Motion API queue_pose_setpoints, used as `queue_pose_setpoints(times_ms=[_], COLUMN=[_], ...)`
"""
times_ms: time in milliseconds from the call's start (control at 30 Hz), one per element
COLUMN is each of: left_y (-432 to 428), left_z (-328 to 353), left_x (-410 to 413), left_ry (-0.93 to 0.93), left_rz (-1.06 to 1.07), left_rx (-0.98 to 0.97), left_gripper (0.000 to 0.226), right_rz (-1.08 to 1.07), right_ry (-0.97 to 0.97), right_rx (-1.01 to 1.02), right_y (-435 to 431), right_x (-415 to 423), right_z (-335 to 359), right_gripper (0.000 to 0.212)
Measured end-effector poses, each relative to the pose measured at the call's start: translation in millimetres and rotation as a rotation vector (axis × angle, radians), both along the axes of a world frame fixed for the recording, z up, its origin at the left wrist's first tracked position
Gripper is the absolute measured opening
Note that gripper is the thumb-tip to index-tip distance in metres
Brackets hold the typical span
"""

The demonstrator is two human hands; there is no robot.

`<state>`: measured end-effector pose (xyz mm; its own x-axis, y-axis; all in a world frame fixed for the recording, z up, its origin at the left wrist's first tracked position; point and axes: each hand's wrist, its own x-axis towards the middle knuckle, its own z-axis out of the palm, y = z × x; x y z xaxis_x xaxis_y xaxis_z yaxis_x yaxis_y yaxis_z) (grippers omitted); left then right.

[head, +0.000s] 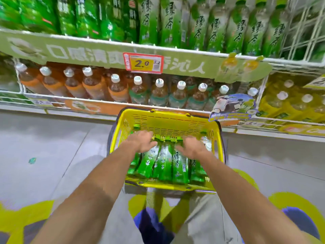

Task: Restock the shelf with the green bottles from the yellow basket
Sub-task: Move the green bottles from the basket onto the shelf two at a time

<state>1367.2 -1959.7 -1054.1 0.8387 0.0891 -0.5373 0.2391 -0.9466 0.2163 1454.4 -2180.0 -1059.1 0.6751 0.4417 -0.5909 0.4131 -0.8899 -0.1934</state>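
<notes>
While the yellow basket (167,120) is sitting with its far rim just beneath the shelf (105,109) front, the left hand (140,140) and right hand (191,147) are reaching inside onto the green bottles (163,162) lying there. I cannot tell whether either is gripping. Floor (52,141) is lying open leftward.

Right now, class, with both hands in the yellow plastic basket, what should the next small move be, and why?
Probably close the left hand and right hand round bottle necks and lift: they lie over the capped ends of the green plastic bottles in the yellow plastic basket, and no grip is clear.
</notes>
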Motion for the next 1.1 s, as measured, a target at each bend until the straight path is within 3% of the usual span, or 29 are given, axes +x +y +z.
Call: queue_pose_setpoints(times_ms=[200, 300, 433, 600, 833, 967, 1100], left_y=[-11.6, -13.8, -17.3, -11.9, -3.6, 3.0, 14.6], left_z=[-62.7, -78.4, -87.0, -92.3, -68.6, -40.0, 11.3], left_x=[6.4, 11.0, 15.4, 14.2, 4.5, 0.5, 7.2], left_ry=[0.134, 0.117, 0.08, 0.047, 0.052, 0.019, -0.088], left_rz=[0.076, 0.135, 0.237, 0.432, 0.632, 0.65, 0.636], left_rx=[-0.077, -0.094, -0.132, -0.281, -0.529, -0.713, -0.777], left_gripper=[0.062, 0.055, 0.05, 0.059, 0.081, 0.092, 0.093], right_rz=[-0.065, -0.065, -0.094, -0.164, -0.355, -0.302, -0.3], right_ry=[0.087, 0.107, 0.14, 0.19, 0.256, 0.181, 0.107], right_rx=[0.024, 0.021, 0.039, 0.064, 0.229, 0.374, 0.571], right_y=[-6.0, -4.8, -2.3, -0.6, 1.7, 6.0, 14.3], right_x=[1.9, 6.5, 20.9, 28.2, 8.2, 0.0, -1.3], right_z=[-39.1, -50.1, -53.8, -49.6, -37.9, -6.5, 44.0], right_gripper=[0.063, 0.068, 0.058, 0.078, 0.084, 0.076, 0.079])
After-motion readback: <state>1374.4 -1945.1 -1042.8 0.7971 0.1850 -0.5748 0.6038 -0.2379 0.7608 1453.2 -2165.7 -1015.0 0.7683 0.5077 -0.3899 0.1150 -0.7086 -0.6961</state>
